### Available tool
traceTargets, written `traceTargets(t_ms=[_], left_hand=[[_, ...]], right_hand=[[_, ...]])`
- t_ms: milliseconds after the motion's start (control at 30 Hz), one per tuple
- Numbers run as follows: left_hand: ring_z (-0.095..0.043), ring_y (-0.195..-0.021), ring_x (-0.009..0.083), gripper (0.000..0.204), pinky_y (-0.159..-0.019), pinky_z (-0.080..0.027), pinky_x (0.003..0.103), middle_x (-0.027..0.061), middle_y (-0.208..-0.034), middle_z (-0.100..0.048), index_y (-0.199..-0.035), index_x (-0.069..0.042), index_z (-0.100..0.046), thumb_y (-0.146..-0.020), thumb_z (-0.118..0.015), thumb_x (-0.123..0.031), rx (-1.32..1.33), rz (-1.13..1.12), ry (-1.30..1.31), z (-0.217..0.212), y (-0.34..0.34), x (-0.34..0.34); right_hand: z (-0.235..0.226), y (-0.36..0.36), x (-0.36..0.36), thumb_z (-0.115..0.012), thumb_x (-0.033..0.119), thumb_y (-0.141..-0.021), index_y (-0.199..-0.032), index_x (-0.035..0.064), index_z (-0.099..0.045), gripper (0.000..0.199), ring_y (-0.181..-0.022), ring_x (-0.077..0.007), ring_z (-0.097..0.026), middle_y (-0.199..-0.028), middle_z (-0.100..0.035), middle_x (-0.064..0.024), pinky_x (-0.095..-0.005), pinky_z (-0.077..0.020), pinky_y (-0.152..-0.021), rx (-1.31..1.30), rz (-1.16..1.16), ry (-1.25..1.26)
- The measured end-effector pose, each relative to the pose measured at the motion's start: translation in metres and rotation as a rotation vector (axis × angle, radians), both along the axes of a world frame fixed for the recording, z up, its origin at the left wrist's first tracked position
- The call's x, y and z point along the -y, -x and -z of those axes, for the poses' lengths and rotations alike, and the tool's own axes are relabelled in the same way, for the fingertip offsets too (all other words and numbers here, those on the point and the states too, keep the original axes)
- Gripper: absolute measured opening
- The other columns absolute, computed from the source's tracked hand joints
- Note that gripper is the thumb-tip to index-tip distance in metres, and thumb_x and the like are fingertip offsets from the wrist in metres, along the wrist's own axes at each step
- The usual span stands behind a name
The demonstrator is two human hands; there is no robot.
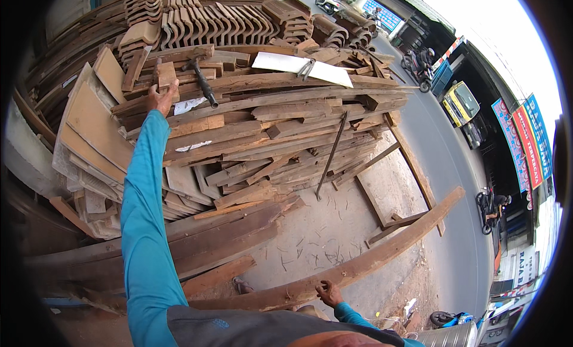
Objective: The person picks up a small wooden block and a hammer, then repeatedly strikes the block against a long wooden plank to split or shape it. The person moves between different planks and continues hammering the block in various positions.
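My left arm, in a blue sleeve, stretches far out to the wood pile. At its end, my left hand is closed round the lower end of a short wood block. Just right of the block lies a hammer with a dark handle. Low in the view, my right hand has its fingers apart and slightly bent, with nothing in them. It is at the near edge of a long, thick wooden beam; I cannot tell whether it touches. Pincers rest on a white board.
Stacked old timber fills the middle, with a crowbar leaning against it. Clay roof tiles stand behind. Loose nails litter the concrete. On the right runs a road with a yellow truck and motorcycles.
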State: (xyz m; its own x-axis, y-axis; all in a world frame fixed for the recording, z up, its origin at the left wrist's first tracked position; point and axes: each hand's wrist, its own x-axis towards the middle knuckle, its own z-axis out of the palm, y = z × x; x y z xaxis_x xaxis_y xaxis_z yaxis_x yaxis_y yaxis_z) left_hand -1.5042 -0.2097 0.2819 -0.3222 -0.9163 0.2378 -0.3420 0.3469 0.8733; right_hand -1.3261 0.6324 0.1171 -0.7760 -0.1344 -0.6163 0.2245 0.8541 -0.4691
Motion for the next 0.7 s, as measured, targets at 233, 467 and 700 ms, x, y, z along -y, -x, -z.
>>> traceTargets(t_ms=[233, 467, 700], left_hand=[[-0.051, -0.134, 0.0396, 0.114, -0.112, -0.042, 0.044, 0.0308, -0.145, -0.05, -0.147, 0.007, -0.041, -0.075, -0.071, -0.075, -0.14, -0.234, 0.014, 0.029, -0.033, -0.003], [-0.063, -0.117, 0.0295, 0.061, -0.099, -0.052, 0.041, 0.0183, -0.129, -0.064, -0.132, 0.0, -0.057, -0.095, -0.066, -0.047, 0.025, 0.064, -0.421, 0.131, -0.271, -0.314], [-0.061, -0.121, 0.0371, 0.072, -0.101, -0.049, 0.045, 0.0227, -0.132, -0.062, -0.129, -0.001, -0.062, -0.089, -0.064, -0.06, 0.779, -0.067, -1.021, 0.274, -0.659, -0.691]], right_hand=[[0.024, -0.016, -0.048, -0.069, 0.032, -0.094, -0.134, -0.0106, -0.051, 0.061, -0.079, -0.0246, -0.076, -0.105, -0.071, -0.0259, -0.0338, -0.061, -0.062, 0.168, 0.17, 0.089], [0.059, -0.048, -0.095, -0.066, 0.029, -0.096, -0.128, -0.0121, -0.053, 0.053, -0.074, -0.0241, -0.073, -0.093, -0.071, -0.0213, -0.0314, -0.0563, -0.06, 0.088, -0.159, 0.162], [0.061, -0.041, -0.102, -0.065, 0.03, -0.098, -0.127, -0.0122, -0.053, 0.053, -0.071, -0.0216, -0.071, -0.088, -0.07, -0.02, -0.0307, -0.0547, -0.059, 0.181, -0.536, 0.274]])
